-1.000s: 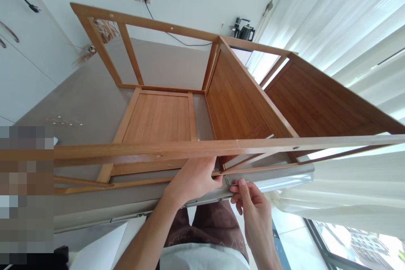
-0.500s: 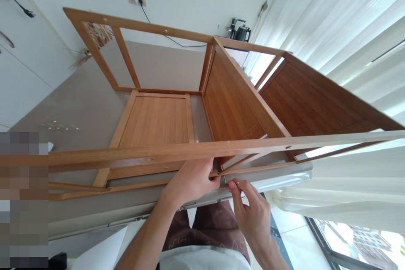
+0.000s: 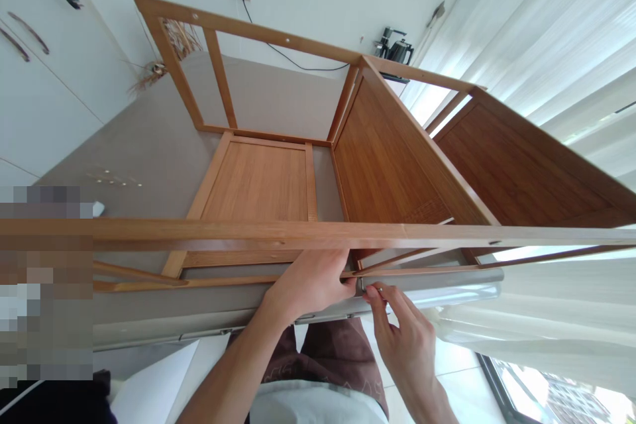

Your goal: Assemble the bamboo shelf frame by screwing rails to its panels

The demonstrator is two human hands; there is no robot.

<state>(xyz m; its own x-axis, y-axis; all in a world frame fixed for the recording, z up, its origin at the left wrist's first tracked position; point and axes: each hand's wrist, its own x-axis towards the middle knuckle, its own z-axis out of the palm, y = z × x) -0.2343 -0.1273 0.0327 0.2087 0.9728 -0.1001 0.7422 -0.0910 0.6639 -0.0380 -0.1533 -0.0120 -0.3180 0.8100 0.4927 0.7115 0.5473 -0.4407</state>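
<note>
Bamboo frame (image 3: pixel 318 232) lying on its side across the grey surface (image 3: pixel 149 159), long rails running left to right in front of us.

We see its nearest rail spanning the whole view, the panelled shelves pointing away toward the wall. Our left hand (image 3: pixel 311 281) reaches under that rail, fingers curled around the lower thin bar at the surface's near edge. Our right hand (image 3: pixel 402 331) comes up from below just beside it, thumb and forefinger pinched on a small metal key (image 3: pixel 370 287) at the bar's joint. Beyond the frame's right end hang white curtains (image 3: pixel 536 20); open surface lies left of the frame.
</note>
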